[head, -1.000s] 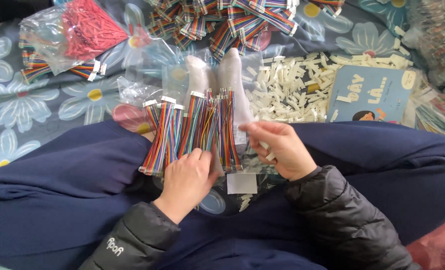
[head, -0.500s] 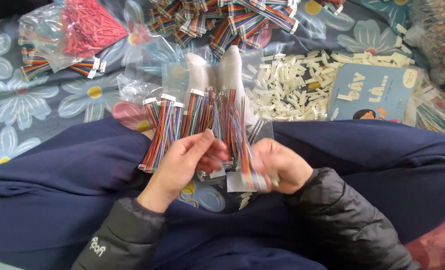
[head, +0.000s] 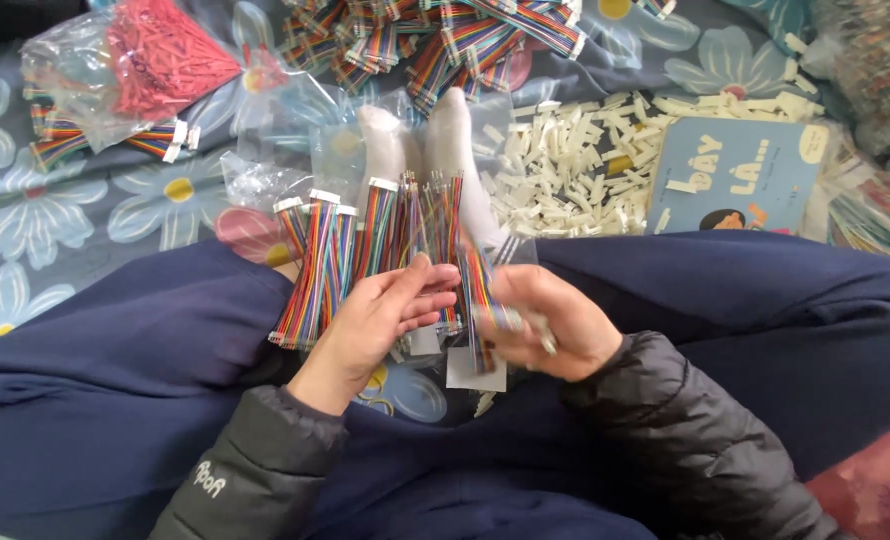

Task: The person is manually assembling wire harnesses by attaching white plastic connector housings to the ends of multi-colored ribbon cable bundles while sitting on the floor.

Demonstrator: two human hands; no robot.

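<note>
Hands: left hand [head: 385,310] at 9 o'clock of right hand [head: 550,320], close together over lap, both closed on rainbow ribbon cables [head: 445,250]. Cables fanned upright between the two, more bundles [head: 315,265] at 9 o'clock beside the left thumb. Step judged: separating or counting single cables from the bunch. Next move calls for a fine pinch without tangling strands. Small clear bag [head: 475,368] at 6 o'clock. White connector housings [head: 575,170] at 1 o'clock; red pieces in bag [head: 160,55] at 11 o'clock; blue booklet [head: 735,175] at 2 o'clock; floral cloth [head: 95,220] beneath.

A grey-blue floral sheet [head: 95,220] covers the floor under soft, even daylight; no walls or furniture show
</note>
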